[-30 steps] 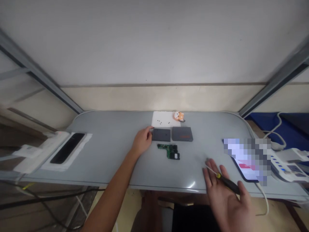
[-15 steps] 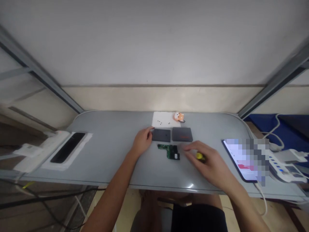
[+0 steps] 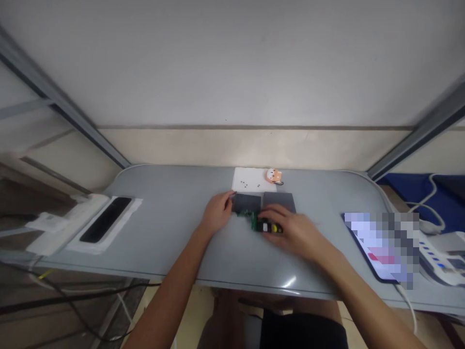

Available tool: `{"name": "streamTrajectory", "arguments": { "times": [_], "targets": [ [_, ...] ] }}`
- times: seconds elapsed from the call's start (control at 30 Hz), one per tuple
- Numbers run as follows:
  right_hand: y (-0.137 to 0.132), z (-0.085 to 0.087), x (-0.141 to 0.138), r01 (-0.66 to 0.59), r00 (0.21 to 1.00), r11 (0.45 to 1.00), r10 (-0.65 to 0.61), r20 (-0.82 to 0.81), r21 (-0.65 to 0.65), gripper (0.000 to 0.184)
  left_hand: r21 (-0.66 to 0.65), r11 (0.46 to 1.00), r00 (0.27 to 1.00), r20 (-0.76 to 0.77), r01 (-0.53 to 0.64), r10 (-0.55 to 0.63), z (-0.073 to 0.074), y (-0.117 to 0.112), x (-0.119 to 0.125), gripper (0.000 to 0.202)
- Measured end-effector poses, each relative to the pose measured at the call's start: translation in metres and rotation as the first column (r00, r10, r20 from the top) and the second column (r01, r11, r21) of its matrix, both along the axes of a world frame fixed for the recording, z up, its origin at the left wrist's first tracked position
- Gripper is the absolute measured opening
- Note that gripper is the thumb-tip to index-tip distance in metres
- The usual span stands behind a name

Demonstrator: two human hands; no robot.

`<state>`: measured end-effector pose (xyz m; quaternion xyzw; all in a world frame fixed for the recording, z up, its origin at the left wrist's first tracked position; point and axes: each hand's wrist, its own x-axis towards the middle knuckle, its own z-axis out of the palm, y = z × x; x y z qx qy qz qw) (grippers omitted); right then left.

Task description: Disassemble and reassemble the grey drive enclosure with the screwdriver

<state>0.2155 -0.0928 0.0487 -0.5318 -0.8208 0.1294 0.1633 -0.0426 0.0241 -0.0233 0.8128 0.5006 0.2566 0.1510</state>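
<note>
My left hand (image 3: 219, 211) is closed at the left edge of a flat dark grey case piece (image 3: 247, 202), thumb and forefinger against it. My right hand (image 3: 294, 230) pinches the right end of a green circuit board (image 3: 253, 220) with a black part. The board lies over or against the near edge of that case piece; whether it is raised cannot be told. In the right palm shows the yellow end (image 3: 277, 228) of a small tool, its remainder hidden. A second dark grey case piece (image 3: 279, 199) lies to the right, partly covered by my right fingers.
White paper (image 3: 250, 175) behind the case pieces bears several tiny dark screws and an orange-and-white animal-shaped case (image 3: 273, 176). A dark phone (image 3: 106, 219) lies left, near a white power strip (image 3: 69, 225). On the right are a lit phone (image 3: 370, 247) and a white charger (image 3: 441, 257).
My right hand has moved left and taken hold of the circuit board, which has shifted up toward the left case piece. My left hand stays at the case piece. The view has shifted slightly.
</note>
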Motion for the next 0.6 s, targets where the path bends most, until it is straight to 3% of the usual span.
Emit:
{"name": "streamTrajectory", "arguments": {
  "times": [0.1, 0.23, 0.33, 0.6],
  "targets": [
    [0.037, 0.015, 0.005, 0.055, 0.998, 0.997, -0.057, 0.035, 0.052, 0.036, -0.010, 1.000, 1.000, 0.014, 0.013, -0.013, 0.002, 0.000, 0.000, 0.038],
    [0.070, 0.017, 0.009, -0.012, 1.000, 0.999, 0.013, 0.027, -0.052, 0.032, 0.005, 1.000, 0.999, 0.031, 0.017, -0.017, -0.001, 0.000, -0.002, 0.036],
    [0.070, 0.011, 0.012, -0.044, 0.999, 0.995, 0.043, -0.006, -0.089, 0.030, 0.019, 1.000, 1.000, 0.017, 0.019, -0.019, -0.005, 0.001, -0.003, 0.036],
    [0.059, 0.008, 0.026, 0.061, 0.998, 0.993, -0.062, -0.012, -0.097, 0.029, 0.013, 1.000, 1.000, -0.011, 0.019, -0.019, -0.007, 0.003, -0.003, 0.036]
  ]
}}
